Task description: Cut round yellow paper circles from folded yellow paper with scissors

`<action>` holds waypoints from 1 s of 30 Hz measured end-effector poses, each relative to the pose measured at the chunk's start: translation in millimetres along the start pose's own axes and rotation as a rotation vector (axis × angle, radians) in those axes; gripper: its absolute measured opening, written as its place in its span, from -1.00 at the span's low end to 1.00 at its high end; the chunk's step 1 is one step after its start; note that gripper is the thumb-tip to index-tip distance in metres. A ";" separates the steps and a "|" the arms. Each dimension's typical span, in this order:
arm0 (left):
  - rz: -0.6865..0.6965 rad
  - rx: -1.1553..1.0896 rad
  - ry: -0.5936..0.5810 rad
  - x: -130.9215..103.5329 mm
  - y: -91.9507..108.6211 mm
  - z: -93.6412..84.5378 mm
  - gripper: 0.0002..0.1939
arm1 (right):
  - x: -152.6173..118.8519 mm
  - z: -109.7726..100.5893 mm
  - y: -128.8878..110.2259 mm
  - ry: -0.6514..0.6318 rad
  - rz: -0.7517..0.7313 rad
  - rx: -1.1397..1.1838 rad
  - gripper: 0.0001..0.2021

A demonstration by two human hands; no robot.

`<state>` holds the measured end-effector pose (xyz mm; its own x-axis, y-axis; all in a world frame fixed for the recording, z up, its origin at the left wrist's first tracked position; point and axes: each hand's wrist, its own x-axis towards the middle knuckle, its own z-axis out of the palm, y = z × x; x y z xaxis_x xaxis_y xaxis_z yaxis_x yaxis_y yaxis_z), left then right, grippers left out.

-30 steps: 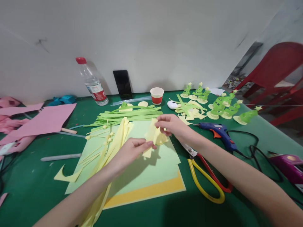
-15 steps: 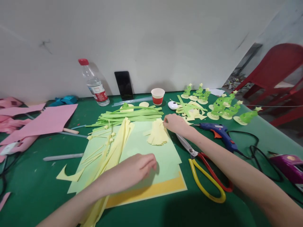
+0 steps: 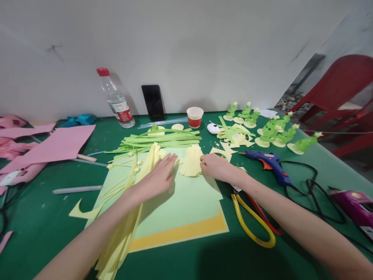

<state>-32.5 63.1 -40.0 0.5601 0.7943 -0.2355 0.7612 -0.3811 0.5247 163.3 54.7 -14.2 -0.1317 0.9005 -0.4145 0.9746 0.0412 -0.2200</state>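
- Counter: carries the pale green sheet, well in from its right edge.
- Left hand: flat, fingers extended, by the long yellow strips — touch unclear.
- Right hand: fingers curled at the yellow paper pile; pinching or not, I cannot tell.
- The pile: on the sheet, toward the counter's back edge — seemingly being evened up, which calls for light fingertips next.

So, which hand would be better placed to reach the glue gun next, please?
Probably the right hand, being closer to the glue gun; the left hand is by the long yellow strips.
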 end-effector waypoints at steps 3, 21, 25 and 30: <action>-0.005 0.012 0.001 1.5 -1.0 -2.8 -0.35 | -0.4 0.6 0.5 0.002 -0.014 0.014 -0.74; -0.038 -0.245 -0.017 0.7 15.5 -4.0 -0.61 | -8.4 2.2 4.9 -0.123 -0.070 0.270 -0.74; -0.065 -0.279 0.024 13.7 20.0 -8.0 -0.68 | -9.4 4.7 -0.3 -0.175 -0.109 0.358 -0.75; -0.080 -0.237 0.091 22.2 20.6 -10.9 -0.71 | 2.1 5.6 2.9 -0.151 -0.053 0.404 -0.73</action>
<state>-8.0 78.1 -25.6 0.4611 0.8608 -0.2155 0.6983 -0.2022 0.6867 164.8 54.3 -20.7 -0.2343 0.8267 -0.5115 0.8208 -0.1138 -0.5598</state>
